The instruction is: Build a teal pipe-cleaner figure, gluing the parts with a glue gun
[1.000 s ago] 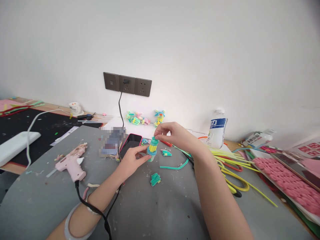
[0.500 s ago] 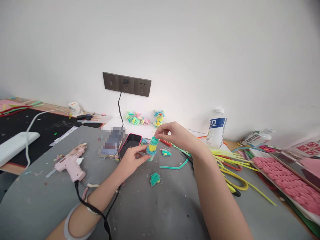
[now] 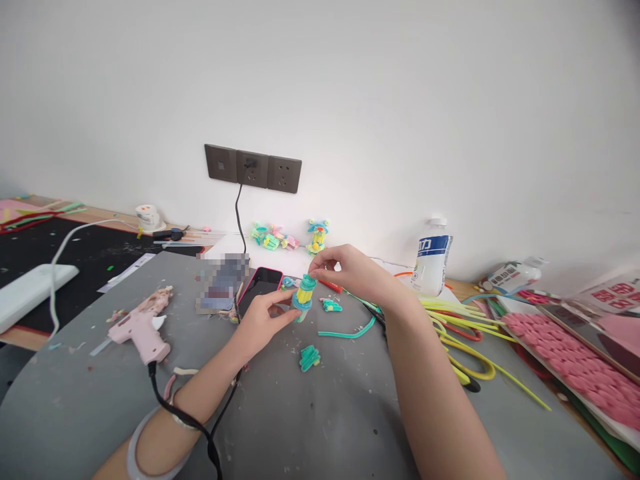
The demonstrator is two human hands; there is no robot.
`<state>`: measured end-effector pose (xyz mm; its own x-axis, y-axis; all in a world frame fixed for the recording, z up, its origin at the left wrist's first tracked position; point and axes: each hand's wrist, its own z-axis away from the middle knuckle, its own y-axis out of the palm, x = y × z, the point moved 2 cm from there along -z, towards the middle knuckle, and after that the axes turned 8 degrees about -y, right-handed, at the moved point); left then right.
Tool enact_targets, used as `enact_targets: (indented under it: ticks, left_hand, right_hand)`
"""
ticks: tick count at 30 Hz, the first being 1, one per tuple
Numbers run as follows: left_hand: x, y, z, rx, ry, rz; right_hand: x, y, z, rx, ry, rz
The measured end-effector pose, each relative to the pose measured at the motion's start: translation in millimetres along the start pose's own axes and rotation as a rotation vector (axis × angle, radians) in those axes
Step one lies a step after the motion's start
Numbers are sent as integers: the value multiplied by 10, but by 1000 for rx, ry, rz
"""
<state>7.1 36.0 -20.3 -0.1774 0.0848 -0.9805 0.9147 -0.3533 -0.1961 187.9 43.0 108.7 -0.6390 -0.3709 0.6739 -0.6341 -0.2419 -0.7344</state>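
Note:
A small upright craft piece (image 3: 303,298) made of coiled teal, yellow and blue strips stands on the grey mat (image 3: 310,413). My left hand (image 3: 261,319) pinches its lower part between thumb and forefinger. My right hand (image 3: 350,270) is closed on its teal top from above. Beside it lie a small teal bundle (image 3: 309,358), another teal scrap (image 3: 331,305) and a curved teal strip (image 3: 350,331).
A pink glue gun (image 3: 140,325) with a black cord lies at the left. A phone in a pink case (image 3: 260,285) sits behind my left hand. A bottle (image 3: 429,257), yellow strips (image 3: 465,327), a pink sheet (image 3: 575,367) and finished figures (image 3: 319,235) stand around.
Nothing has moved apart from a slight drift of the camera; both hands stay on the craft piece.

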Motion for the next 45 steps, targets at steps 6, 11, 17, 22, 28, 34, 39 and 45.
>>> enact_targets:
  ticks: [6, 11, 17, 22, 28, 34, 39, 45]
  left_hand:
    - [-12, -6, 5, -6, -7, 5]
    - [-6, -5, 0, -13, -3, 12]
    - [-8, -7, -1, -16, 1, 16]
    - [0, -9, 1, -30, -4, 10]
    - [-7, -7, 0, -33, 4, 3]
    - [1, -8, -19, -22, -2, 1]
    - [41, -13, -39, -28, -16, -17]
    - [62, -6, -45, -33, -78, 39]
  right_hand:
    - [-16, -22, -4, -50, -25, -25]
    - [-71, -19, -20, -84, -55, -25]
    - [-37, 5, -12, -52, -25, -20]
    - [-2, 5, -13, -41, -29, -6]
    - [-15, 12, -4, -34, -62, -9]
    - [-92, -12, -7, -126, -71, -39]
    - [-85, -152, 60, -363, -113, -62]
    - [75, -240, 347, -499, -135, -38]
